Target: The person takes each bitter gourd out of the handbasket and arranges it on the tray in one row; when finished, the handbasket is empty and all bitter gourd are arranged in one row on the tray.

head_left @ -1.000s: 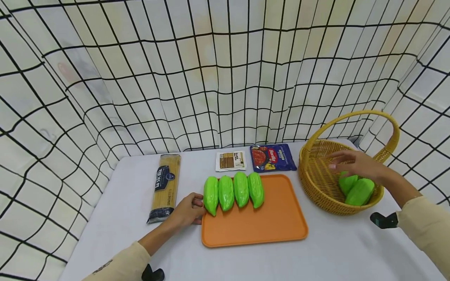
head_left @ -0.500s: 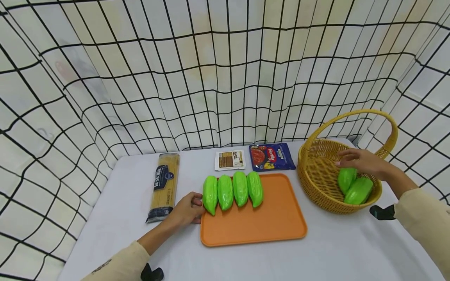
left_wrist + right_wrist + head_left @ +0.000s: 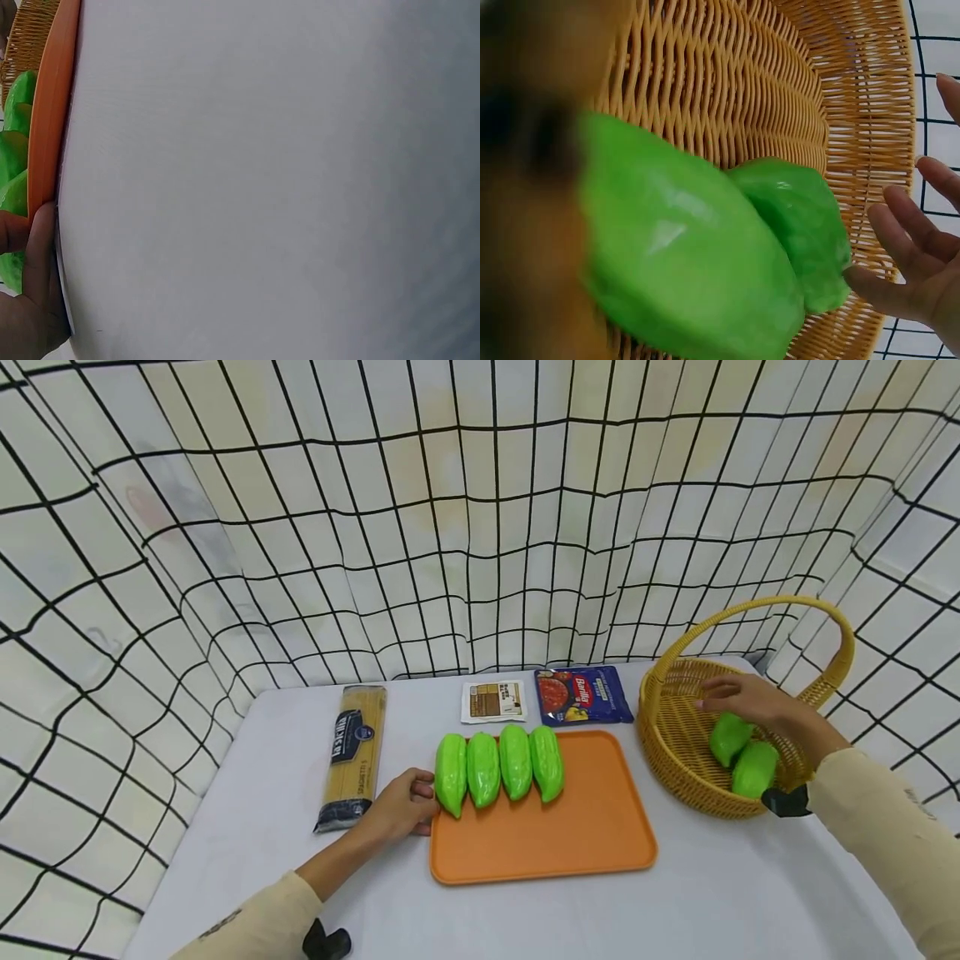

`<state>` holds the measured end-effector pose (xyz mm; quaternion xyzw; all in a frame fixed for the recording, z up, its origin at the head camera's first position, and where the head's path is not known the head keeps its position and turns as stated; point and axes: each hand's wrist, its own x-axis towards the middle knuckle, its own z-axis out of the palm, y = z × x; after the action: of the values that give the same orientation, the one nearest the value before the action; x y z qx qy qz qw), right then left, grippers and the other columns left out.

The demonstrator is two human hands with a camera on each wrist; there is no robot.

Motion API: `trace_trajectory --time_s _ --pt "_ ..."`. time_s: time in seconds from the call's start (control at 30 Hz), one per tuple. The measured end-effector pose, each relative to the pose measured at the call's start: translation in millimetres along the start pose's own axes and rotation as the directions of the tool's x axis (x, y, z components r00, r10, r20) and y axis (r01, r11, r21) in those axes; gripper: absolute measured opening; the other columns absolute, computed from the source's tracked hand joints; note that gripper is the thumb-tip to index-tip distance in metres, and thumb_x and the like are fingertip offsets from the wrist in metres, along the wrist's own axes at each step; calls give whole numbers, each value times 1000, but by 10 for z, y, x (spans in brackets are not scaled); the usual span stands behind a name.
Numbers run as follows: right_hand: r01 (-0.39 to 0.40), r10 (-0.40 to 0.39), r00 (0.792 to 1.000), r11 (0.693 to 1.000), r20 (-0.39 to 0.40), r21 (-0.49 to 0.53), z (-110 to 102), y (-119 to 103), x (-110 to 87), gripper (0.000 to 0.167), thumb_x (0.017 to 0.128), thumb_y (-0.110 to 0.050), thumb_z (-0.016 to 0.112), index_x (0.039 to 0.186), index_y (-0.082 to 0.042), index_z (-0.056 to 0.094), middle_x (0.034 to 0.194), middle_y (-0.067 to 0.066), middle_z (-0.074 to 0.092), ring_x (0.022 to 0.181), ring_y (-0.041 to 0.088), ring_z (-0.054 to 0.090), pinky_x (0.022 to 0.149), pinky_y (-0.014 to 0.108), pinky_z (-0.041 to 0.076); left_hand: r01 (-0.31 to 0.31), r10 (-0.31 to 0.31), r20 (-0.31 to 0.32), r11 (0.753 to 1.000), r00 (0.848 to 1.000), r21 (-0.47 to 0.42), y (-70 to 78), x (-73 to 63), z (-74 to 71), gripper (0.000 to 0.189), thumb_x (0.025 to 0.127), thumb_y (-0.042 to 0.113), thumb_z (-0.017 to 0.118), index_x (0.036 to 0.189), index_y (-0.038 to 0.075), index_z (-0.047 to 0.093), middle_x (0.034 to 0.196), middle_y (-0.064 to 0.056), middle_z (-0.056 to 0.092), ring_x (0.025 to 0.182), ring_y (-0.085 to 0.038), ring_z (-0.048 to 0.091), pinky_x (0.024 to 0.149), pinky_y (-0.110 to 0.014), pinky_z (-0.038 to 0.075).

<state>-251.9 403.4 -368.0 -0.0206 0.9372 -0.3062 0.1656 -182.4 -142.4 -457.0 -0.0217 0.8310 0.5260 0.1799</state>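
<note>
On the orange tray [image 3: 600, 827] several glossy green, tapered bitter gourds [image 3: 483, 770] lie side by side along its back left part. My left hand [image 3: 405, 806] grips the tray's left edge; the left wrist view shows thumb and fingers [image 3: 39, 255] on either side of the rim. Over the wicker basket [image 3: 675, 777] my right hand [image 3: 750, 700] hovers with its fingers spread. Two more gourds [image 3: 690, 247] rest inside, just below the palm. In the right wrist view a fingertip [image 3: 859, 279] meets the outline of the farther gourd [image 3: 810, 232]; contact is unclear.
A spaghetti pack [image 3: 354, 760] lies left of the tray. Behind the tray are a small white-and-brown packet [image 3: 493, 702] and a blue Barilla pouch [image 3: 583, 696]. The basket's tall handle [image 3: 787, 602] arches over it. Black grid netting [image 3: 480, 527] encloses the table's back and sides.
My right hand has shifted left above the basket, and the two gourds inside lie slightly farther left. The left hand and the tray have stayed put.
</note>
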Motion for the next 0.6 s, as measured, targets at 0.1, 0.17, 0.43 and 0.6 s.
trace_trajectory --time_s 0.1,0.17,0.43,0.6 --pt "9 -9 1000 1000 -6 25 9 4 26 78 98 -50 58 151 2 34 149 36 37 133 54 40 104 67 45 -4 4 6 1000 1000 -6 6 5 2 52 90 6 66 139 1 48 116 -14 54 94 -21 62 69 -32 64" --pt "12 -12 1000 999 -9 43 9 8 29 77 99 -49 57 150 4 33 149 38 36 133 54 41 104 65 46 -4 4 10 1000 1000 -9 5 5 2 52 90 6 66 139 1 48 116 -14 54 94 -21 62 69 -32 64" --pt "0 -2 999 999 40 38 -104 23 -46 82 100 -50 55 151 8 28 150 41 31 135 57 37 103 67 46 -11 11 7 1000 1000 -10 -2 -4 -5 51 91 5 66 138 0 48 116 -15 54 93 -21 62 68 -33 64" --pt "-47 41 995 997 92 55 -209 38 -71 85 100 -52 52 151 10 23 151 40 27 137 60 29 102 69 47 -13 13 11 1000 1000 -6 6 -8 -3 51 91 4 65 138 0 48 115 -14 55 92 -21 62 68 -32 64"
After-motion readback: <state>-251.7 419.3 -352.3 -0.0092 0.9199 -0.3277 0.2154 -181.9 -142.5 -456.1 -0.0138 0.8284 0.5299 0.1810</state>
